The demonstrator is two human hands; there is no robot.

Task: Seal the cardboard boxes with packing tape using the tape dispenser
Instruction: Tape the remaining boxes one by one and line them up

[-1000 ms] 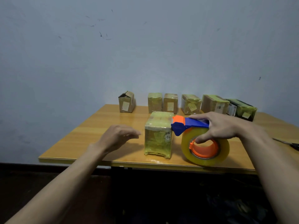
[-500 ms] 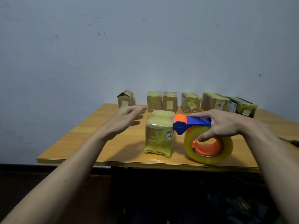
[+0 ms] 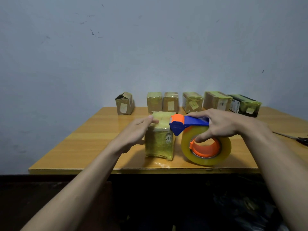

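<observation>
The box (image 3: 160, 142) stands upright near the front edge of the worktop (image 3: 86, 147), wrapped in yellowish tape, with a small printed label on its right front corner. The left hand (image 3: 135, 132) rests against the box's upper left edge; the fingers are extended and lie on the top face, nothing gripped. Whether the thumb touches the left side cannot be told.

The dispenser (image 3: 188, 123) sits just right of the box. Its orange head touches or nearly touches the box's top right edge; contact cannot be confirmed. The blue handle runs rightward from the head. The right hand (image 3: 223, 125) grips the dispenser: fingers lie over the handle, and the thumb curls down into the orange core. The tape roll (image 3: 206, 145) hangs below the handle, and its lower edge rests on the worktop.

Six more boxes line the rear edge against the wall (image 3: 150, 47):
- an open box (image 3: 124, 104) at the left, flaps raised, set apart from the others;
- two taped boxes (image 3: 162, 102) side by side, touching;
- a third taped box (image 3: 192, 102);
- a wider box (image 3: 216, 100);
- a dark box (image 3: 244, 105) at the right end.

Scissors (image 3: 298, 139) lie at the right edge, partly out of frame.
</observation>
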